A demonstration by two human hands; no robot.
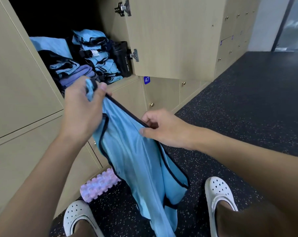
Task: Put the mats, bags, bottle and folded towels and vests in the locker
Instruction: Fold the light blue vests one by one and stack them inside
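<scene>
My left hand [83, 112] grips a bunched strap and my right hand [163, 132] pinches the navy-bound edge of a thin, sheeny light-blue vest [136, 161]. It hangs limp before the open locker [110, 26], which holds folded vests [100, 55].

Even light; locker [62, 17] int. dark; edges warped.

A lilac ridged foam roller [100, 185] lies on the black speckled rubber floor [238, 103], just beside the lower beige wood-look doors [161, 94]. A white perforated clog [76, 214] stands near it, and another [218, 190] stands further right. A small blue plate [146, 80] reads 47, above a round brass knob [151, 104]. Far right is what may be a glass door [293, 23].
</scene>
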